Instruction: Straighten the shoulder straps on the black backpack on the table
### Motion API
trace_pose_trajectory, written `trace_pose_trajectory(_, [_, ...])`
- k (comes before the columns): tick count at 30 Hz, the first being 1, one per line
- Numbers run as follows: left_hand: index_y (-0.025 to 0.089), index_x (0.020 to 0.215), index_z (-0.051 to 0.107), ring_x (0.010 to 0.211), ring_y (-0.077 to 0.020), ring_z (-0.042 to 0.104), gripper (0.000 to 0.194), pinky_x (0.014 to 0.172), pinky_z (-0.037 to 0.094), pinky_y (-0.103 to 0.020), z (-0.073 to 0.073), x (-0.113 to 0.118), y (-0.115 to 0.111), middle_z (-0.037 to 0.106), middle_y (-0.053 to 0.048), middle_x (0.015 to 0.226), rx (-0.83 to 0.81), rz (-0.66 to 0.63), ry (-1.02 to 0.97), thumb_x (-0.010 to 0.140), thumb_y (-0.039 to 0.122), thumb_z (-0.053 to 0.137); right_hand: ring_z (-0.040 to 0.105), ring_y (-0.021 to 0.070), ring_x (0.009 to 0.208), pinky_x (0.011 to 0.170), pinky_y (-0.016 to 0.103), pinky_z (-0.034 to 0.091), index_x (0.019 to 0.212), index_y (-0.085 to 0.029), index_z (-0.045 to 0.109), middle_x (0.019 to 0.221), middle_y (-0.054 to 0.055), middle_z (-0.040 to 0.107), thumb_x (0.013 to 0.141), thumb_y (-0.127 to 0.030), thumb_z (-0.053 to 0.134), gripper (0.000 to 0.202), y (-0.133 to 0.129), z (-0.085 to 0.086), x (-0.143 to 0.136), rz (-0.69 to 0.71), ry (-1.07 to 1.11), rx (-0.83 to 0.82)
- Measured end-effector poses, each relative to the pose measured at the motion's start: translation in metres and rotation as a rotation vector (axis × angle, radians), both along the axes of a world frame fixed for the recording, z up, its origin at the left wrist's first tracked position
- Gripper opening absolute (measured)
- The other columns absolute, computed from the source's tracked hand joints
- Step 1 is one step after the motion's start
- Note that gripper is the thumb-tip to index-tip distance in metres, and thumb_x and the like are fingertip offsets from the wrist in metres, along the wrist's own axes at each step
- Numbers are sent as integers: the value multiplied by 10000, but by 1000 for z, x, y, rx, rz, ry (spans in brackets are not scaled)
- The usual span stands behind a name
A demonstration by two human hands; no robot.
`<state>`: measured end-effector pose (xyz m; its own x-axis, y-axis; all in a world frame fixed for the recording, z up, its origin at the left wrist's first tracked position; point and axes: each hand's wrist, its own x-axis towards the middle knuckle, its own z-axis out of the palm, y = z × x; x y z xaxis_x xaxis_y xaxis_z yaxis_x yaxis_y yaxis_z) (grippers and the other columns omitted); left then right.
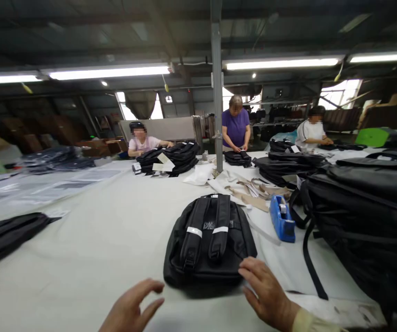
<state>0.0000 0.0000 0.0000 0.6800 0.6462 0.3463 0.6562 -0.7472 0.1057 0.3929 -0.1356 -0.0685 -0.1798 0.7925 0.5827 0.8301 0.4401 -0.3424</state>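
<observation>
**Black backpack laid strap-side up between two open hands at a factory table**

The left hand [131, 309] is seen at the near edge of the table, fingers spread and slightly curled, with nothing held; it hovers just short of the near left corner of a black backpack [209, 242]. The right hand [266, 293] is shown open as well, fingers extended, their tips touching or nearly touching the pack's near right corner; no grip is closed on it. The backpack is laid flat at the near centre of the pale table [98, 249], back panel up, its two shoulder straps [207, 228] running away from the viewer, each crossed by a light band.

Just to the right of the pack a blue tape dispenser [282, 217] is placed, and beyond it a scatter of paper scraps and card pieces [250, 186] is spread. A tall heap of black bags [368, 216] is piled at the right, one strap hanging down toward the table. A flattened black bag [4, 235] is seen at the near left. At the far side, more stacks of bags [174, 157] are handled by three seated or standing workers [236, 127], beside a grey steel post [217, 87].
</observation>
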Motion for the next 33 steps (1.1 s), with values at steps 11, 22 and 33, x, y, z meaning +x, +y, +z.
trace_pose_trajectory(11, [225,1185,697,1178,-284,636,514,999,519,-399,-1,73,53,620,-129,1360,-83,86,247,714,38,612,605,237,972,909,381,499,1054,-131,666,1048,144,659,888,-80,514,230,68,38,-40,-36,-379,-305])
trace_pose_trajectory(22, [219,947,712,1333,-297,461,271,1157,316,-517,10,137,-7,659,-81,1161,17,-213,129,802,56,551,485,318,1203,1032,474,428,1241,-161,593,1314,143,554,777,-387,750,539,13,66,-2,80,-292,-272])
trace_pose_trajectory(33, [191,1006,675,1324,-300,477,230,1159,388,-516,7,132,-13,675,-87,1133,88,-154,-223,863,78,536,613,274,956,845,383,523,1060,-136,629,1076,145,653,708,-155,614,353,77,74,-62,-67,-329,-393])
